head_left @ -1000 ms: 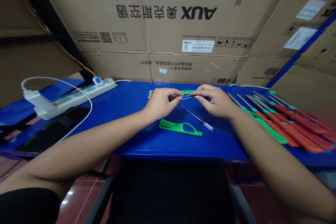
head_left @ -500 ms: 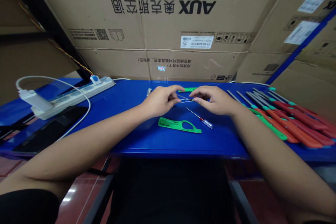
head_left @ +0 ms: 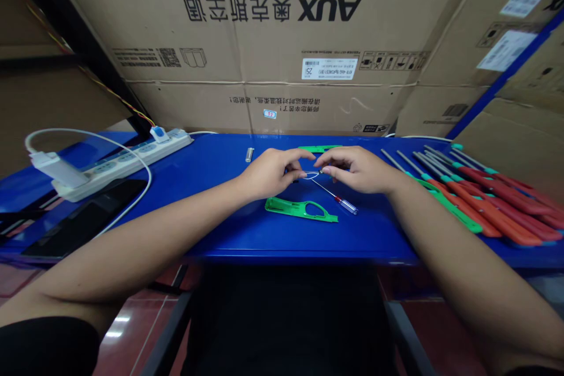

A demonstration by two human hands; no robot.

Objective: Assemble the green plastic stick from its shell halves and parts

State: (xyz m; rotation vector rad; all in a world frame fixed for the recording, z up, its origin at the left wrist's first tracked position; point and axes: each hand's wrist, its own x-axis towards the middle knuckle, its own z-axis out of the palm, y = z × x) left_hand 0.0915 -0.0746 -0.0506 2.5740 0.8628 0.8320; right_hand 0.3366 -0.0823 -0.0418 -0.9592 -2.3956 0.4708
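Both hands [head_left: 315, 171] have dropped lower, pinching a thin wire [head_left: 312, 175], its ends hidden.

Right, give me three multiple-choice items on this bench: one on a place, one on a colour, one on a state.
1. Where does the small precision screwdriver lie?
A. On the power strip
B. On the blue table, below the right hand
C. Inside a carton

2. What colour is the flat plastic tool nearest the person?
A. Green
B. Yellow
C. Black

3. What is the state of the thin wire piece?
A. Lying loose beside the phone
B. Pinched between the fingers of both hands
C. Plugged into a socket

Answers: 1 B, it rests on the blue table just under the right hand. 2 A, it is bright green. 3 B, the left hand and right hand each pinch an end.
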